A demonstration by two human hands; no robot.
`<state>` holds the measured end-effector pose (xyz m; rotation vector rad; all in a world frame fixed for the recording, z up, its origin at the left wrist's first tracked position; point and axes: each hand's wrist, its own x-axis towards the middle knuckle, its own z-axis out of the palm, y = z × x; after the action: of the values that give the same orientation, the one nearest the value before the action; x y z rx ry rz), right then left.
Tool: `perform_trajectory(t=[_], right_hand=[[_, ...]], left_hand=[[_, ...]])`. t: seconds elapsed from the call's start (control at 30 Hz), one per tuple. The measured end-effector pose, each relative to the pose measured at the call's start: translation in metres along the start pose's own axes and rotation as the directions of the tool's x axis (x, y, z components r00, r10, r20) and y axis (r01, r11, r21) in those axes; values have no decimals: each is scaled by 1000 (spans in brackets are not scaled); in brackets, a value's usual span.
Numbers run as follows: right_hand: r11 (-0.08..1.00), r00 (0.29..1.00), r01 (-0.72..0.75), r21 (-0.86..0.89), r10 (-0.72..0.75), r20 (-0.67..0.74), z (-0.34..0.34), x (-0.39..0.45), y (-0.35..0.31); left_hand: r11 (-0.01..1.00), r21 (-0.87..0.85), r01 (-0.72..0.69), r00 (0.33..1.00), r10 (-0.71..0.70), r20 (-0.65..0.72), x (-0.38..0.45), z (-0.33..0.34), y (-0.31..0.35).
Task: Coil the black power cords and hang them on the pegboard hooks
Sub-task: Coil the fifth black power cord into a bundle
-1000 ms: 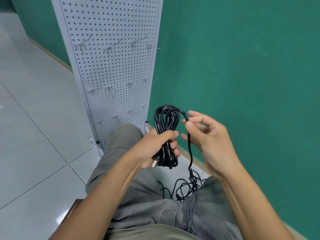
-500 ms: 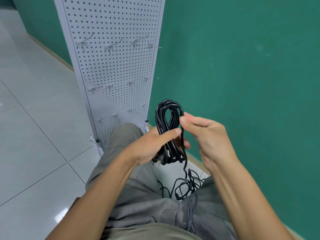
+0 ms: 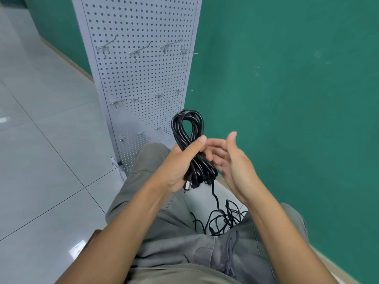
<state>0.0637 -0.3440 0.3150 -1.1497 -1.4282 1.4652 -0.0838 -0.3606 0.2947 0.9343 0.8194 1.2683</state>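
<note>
While the left hand [image 3: 180, 160] grips the coiled cord [image 3: 189, 136], the right hand [image 3: 231, 160] seems open beside it.

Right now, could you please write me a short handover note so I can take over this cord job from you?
Left hand: grips the coiled black cord around its middle, loops standing up above the fist, plug sticking out below.
Right hand: open beside the coil, fingers straight, holding nothing.
The uncoiled tail runs down from the coil to a loose tangle of cord on the floor between the knees.
Pegboard stands ahead; every visible hook is bare.
Done: most of one cord is coiled.
Left: wind in the tail, hang the coil, then deal with the tangle.
</note>
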Motion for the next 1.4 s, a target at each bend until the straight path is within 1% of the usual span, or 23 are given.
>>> perform_trajectory(t=[0.1, 0.17, 0.33, 0.4, 0.47, 0.53, 0.6, 0.7, 0.77, 0.87, 0.93, 0.97, 1.07, 1.13, 1.2, 1.3, 1.4], right_hand=[[988, 990, -65, -140, 82, 116, -5, -2, 27], [974, 982, -111, -197, 138, 130, -6, -3, 39], [919, 962, -130, -372, 207, 175, -10, -8, 63], [894, 961, -103, -437, 203, 189, -14, -9, 72], [874, 975, -23, -486, 128, 184, -17, -11, 73], [869, 982, 49, -493, 48, 181, -18, -12, 68], [857, 984, 92, -508, 2, 180, -17, -14, 61], [827, 975, 171, -535, -64, 213, -13, -19, 40], [810, 960, 216, -545, -74, 271, -9, -23, 20], [739, 941, 283, -612, -91, 326, -7, -24, -4], [681, 935, 338, -649, -162, 317, -6, -22, -18], [672, 937, 342, -657, -190, 293, -6, -21, -25], [701, 950, 311, -642, -206, 235, -11, -19, -42], [712, 949, 316, -627, -226, 221, -15, -19, -49], [741, 950, 313, -594, -242, 197, -18, -19, -53], [802, 955, 295, -519, -257, 147, -15, -21, -57], [850, 966, 248, -465, -252, 55, -12, -25, -59]], left_hand=[[995, -97, 21, 990, -34, -135, 0, -11, 8], [987, -159, 14, 978, -47, -206, 1, -15, 12], [942, -328, -67, 940, -51, -337, 3, -23, 18], [926, -365, -101, 925, -47, -377, 5, -28, 18], [914, -384, -128, 904, -51, -425, 8, -32, 14], [939, -311, -147, 868, -28, -496, 11, -36, 10], [976, -152, -156, 833, 47, -552, 13, -39, 5], [990, 26, -142, 801, 130, -584, 13, -39, 0], [990, 71, -122, 796, 141, -588, 13, -36, -2], [993, 73, -90, 833, 115, -541, 12, -25, -4], [994, 77, -80, 876, 107, -471, 10, -16, -8], [991, 104, -80, 900, 117, -421, 10, -13, -11], [980, 188, -69, 951, 122, -286, 7, -4, -16], [987, 158, -38, 976, 71, -207, 5, 2, -14], [994, 110, 6, 996, 4, -92, 1, 8, -11], [993, 36, 116, 990, -118, 74, -3, 14, -11], [979, -28, 200, 968, -193, 157, -6, 14, -9]])
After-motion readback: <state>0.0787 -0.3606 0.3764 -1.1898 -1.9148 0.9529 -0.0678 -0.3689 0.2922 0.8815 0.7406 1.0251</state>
